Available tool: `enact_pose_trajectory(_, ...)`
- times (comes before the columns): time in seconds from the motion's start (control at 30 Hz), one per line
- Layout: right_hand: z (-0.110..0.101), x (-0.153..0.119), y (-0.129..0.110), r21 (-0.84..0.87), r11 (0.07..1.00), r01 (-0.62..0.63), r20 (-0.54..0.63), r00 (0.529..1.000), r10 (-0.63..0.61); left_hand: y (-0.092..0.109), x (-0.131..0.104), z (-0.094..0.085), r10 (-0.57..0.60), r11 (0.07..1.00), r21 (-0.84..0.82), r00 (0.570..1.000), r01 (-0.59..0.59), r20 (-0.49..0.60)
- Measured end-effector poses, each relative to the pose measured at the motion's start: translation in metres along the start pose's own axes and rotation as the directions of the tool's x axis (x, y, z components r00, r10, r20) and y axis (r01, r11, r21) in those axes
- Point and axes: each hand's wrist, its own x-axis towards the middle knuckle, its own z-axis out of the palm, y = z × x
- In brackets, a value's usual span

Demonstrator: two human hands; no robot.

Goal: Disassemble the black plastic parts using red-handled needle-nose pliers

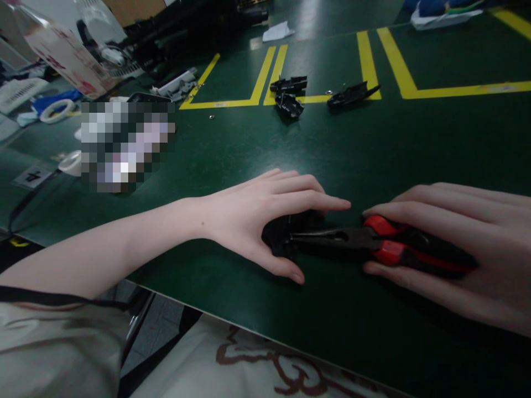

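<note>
My left hand (257, 215) reaches across the green table (240, 293), its thumb and index finger around a small black part (277, 235) that lies on the surface. On the right, my right hand (468, 237) is wrapped round red-and-black needle-nose pliers (390, 243). The tips of the pliers point left and meet the black part between my left thumb and index finger. Whether the jaws grip it is too dark to tell. Part of the black piece is hidden under my left hand.
Black plastic pieces (289, 104) lie near yellow tape lines, with another black piece (352, 95) to their right. At the upper left are a blurred rectangular object (128, 149), a white tape roll (58, 110) and a carton (66, 52). White paper (277, 31) lies further back.
</note>
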Motion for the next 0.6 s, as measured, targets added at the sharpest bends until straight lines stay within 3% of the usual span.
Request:
enact_pose_trajectory(0.2,-0.001,0.000,0.001,-0.026,0.999,-0.027,-0.005,1.000,0.027,-0.002,-0.001,0.000,-0.040,0.999,-0.001,0.999,0.040,0.015)
enact_pose_trajectory(0.37,0.001,0.000,0.006,-0.014,0.999,-0.045,-0.035,0.998,0.044,-0.002,-0.005,-0.003,-0.139,0.989,0.052,0.989,0.136,0.057)
enact_pose_trajectory(0.5,0.000,0.003,0.014,0.038,0.995,-0.093,-0.065,0.993,0.096,-0.004,-0.007,-0.004,-0.137,0.990,0.048,0.987,0.134,0.081)
enact_pose_trajectory(0.6,0.000,0.004,0.020,0.078,0.989,-0.129,-0.085,0.987,0.135,-0.003,-0.008,-0.016,-0.115,0.993,-0.002,0.993,0.115,0.026)
